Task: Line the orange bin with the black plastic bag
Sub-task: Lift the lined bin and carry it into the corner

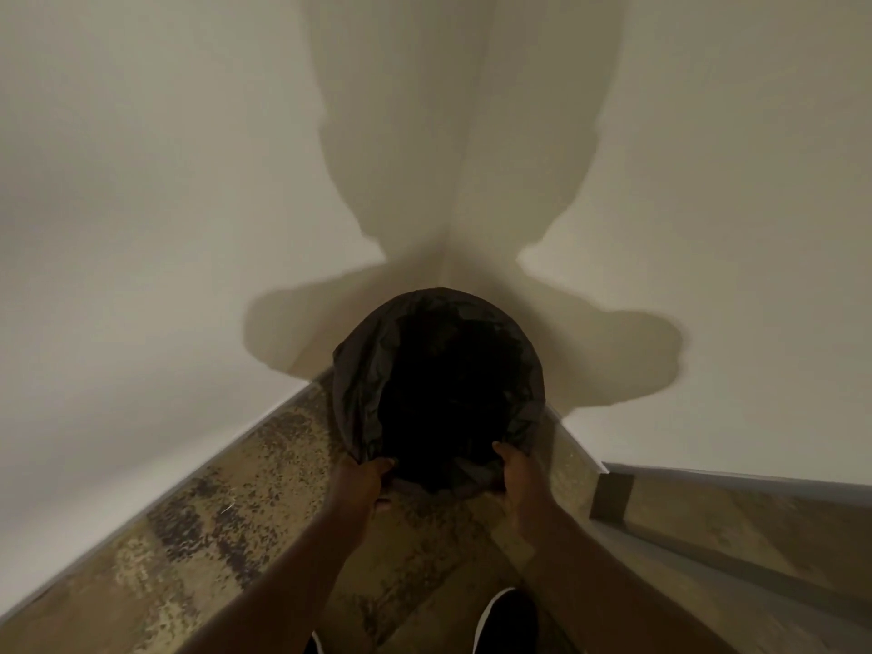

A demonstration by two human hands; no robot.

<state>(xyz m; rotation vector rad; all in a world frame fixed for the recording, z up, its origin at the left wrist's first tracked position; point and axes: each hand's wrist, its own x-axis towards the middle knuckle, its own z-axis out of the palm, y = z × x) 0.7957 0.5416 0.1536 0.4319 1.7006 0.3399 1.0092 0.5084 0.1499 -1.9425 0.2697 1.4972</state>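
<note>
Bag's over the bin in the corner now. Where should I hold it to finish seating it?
Grip the folded-over hem of the black bag at the near rim, where the left hand and right hand hold it. Come from the front: walls close off the far side.

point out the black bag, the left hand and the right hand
black bag (pixel 361 370): head view, on its folded-over left side
left hand (pixel 361 479): head view, back of the hand
right hand (pixel 519 476): head view, back of the hand
</note>
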